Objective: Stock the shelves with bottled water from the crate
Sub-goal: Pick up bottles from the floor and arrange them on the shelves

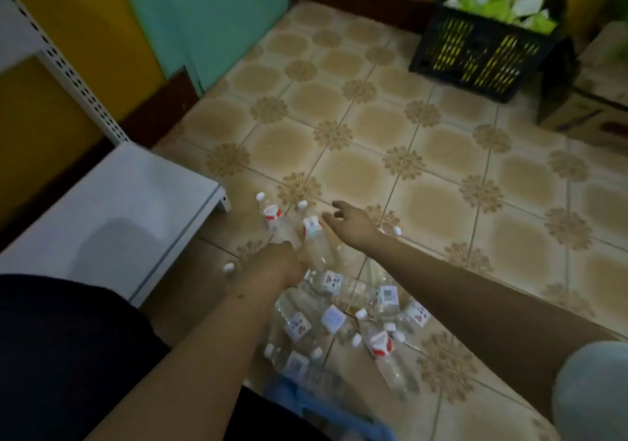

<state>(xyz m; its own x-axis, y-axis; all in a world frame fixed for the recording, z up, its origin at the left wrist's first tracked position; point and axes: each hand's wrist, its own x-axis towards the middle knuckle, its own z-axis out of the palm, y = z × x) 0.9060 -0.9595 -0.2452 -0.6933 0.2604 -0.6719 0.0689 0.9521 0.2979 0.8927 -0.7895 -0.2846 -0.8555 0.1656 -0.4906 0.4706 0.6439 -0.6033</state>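
Left hand (278, 264) grips two water bottles (314, 240) by their bases for one carry; right hand (351, 223) is spread, reaching. Loose bottles (343, 321) lie on the floor (441, 155) at 6 o'clock; shelf (112, 213) at 9 o'clock

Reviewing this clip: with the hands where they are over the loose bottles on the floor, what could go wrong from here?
1. The left hand grips two bottles by their bases in a fan; one could slip out on the lift to the white shelf.
2. The open right hand reaches past them and might knock them.
3. The loose bottles on the tiled floor lie close to the person's knees; they could roll or get stepped on.
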